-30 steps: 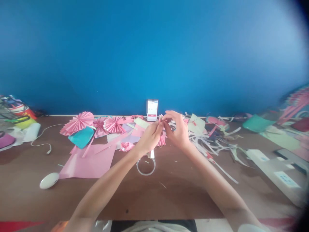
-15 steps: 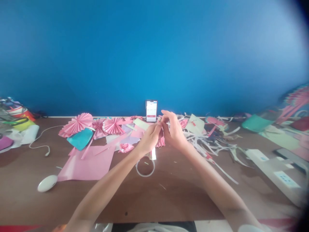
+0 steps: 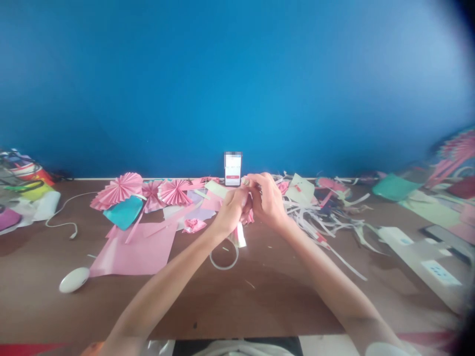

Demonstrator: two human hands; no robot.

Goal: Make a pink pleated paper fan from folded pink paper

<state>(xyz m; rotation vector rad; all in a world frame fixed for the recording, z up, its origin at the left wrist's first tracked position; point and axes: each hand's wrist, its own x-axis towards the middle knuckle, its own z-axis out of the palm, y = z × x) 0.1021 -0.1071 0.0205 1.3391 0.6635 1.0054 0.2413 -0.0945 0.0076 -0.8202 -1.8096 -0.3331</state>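
at the far left edge of the brown table (image 3: 260, 301), a heap of coloured craft supplies (image 3: 20, 190) sits blurred, with a white cable (image 3: 63, 217) trailing from it across the wood. a white computer mouse (image 3: 74, 279) lies nearer the front edge, just beside a large sheet of pink paper (image 3: 137, 249). behind the sheet, three pleated pink paper fans (image 3: 118, 189) rest in a row along the blue wall (image 3: 237, 74), a teal paper piece (image 3: 123, 212) leaning against them, and a small crumpled pink paper flower (image 3: 193, 225) lies near the sheet's far corner.

at centre, the left hand (image 3: 232, 210) and the right hand (image 3: 267, 201) meet above the table, fingers closed together around a small folded piece of pink paper (image 3: 248, 216), which is held between them in front of a phone (image 3: 233, 168) propped upright at the wall. a white strip (image 3: 240, 235) hangs down from the left hand's grip, over a clear ring of tape (image 3: 223, 255) lying flat on the wood. which fingers pinch which part of the paper cannot be made out.

to the right, a tangle of white and pink paper strips (image 3: 326, 220) spreads across the table, then a teal sheet (image 3: 393, 189) and white power strips (image 3: 426, 262) near the blurred right edge.
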